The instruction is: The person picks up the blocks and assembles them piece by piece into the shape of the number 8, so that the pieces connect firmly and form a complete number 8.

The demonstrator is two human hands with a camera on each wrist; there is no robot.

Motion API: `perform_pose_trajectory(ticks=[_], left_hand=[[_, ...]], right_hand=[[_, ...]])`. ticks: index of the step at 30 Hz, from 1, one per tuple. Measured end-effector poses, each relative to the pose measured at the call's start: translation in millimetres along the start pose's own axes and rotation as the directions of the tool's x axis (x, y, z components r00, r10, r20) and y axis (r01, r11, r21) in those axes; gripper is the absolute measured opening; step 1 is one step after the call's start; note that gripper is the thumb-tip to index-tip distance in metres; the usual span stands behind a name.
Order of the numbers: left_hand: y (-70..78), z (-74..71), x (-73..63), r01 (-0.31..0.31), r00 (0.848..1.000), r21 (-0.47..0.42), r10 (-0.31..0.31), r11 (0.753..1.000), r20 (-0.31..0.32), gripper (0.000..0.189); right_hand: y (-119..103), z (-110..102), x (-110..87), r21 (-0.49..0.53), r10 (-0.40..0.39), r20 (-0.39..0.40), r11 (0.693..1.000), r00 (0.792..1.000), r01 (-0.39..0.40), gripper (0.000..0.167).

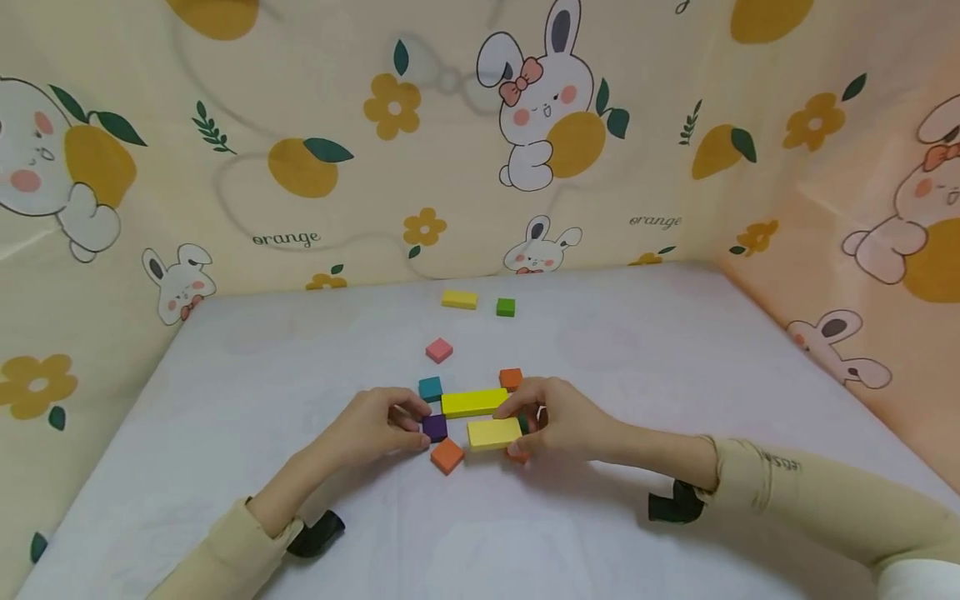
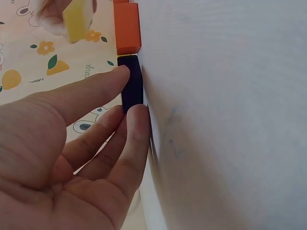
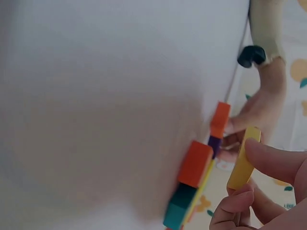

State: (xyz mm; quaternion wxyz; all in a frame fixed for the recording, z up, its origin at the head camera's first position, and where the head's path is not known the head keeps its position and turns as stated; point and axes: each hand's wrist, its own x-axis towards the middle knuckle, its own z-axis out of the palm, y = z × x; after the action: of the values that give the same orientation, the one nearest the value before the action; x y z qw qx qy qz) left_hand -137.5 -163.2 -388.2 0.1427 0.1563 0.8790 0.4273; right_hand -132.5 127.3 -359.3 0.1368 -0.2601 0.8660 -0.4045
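Observation:
My left hand [image 1: 371,425] pinches a purple block [image 1: 435,428] between thumb and fingers at the tabletop; the left wrist view shows the same purple block [image 2: 132,84] close up. In my right hand [image 1: 573,421] a light yellow block [image 1: 492,433] is gripped at its right end, raised over the table. The right wrist view shows this yellow block [image 3: 243,165] between thumb and fingers. Behind it lies a bright yellow bar [image 1: 472,403]. An orange block [image 1: 447,456] sits in front of the purple one. A dark green block [image 3: 180,206] and another orange block [image 3: 195,164] are partly hidden by my right hand in the head view.
A teal block [image 1: 430,388] stands at the bar's left end, and an orange block [image 1: 512,379] behind its right end. Farther back lie a pink block [image 1: 439,350], a yellow block [image 1: 459,299] and a green block [image 1: 506,307]. A patterned cloth [image 1: 450,167] backs the white table [image 1: 300,350].

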Motion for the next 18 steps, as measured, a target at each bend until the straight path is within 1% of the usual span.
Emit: perform_pose_trajectory(ticks=[8,11,14,18], left_hand=[[1.0,0.4,-0.1,0.013,1.0,0.004,-0.013,1.0,-0.012,0.031],[1.9,-0.1,-0.4,0.014,1.0,0.006,-0.014,1.0,-0.017,0.03],[2.1,-0.1,-0.3,0.016,1.0,0.002,-0.016,1.0,-0.017,0.03],[1.0,-0.1,0.2,0.011,1.0,-0.001,-0.011,1.0,-0.013,0.03]], right_hand=[[4,9,-4.0,-0.027,-0.039,0.039,0.999,0.998,0.04,0.033],[4,11,-3.6,-0.04,-0.056,0.064,0.997,0.996,0.059,0.034],[4,13,-3.2,-0.056,-0.055,0.089,0.997,0.995,0.06,0.034],[4,14,-2.4,-0.069,-0.057,0.095,0.996,0.994,0.063,0.034]])
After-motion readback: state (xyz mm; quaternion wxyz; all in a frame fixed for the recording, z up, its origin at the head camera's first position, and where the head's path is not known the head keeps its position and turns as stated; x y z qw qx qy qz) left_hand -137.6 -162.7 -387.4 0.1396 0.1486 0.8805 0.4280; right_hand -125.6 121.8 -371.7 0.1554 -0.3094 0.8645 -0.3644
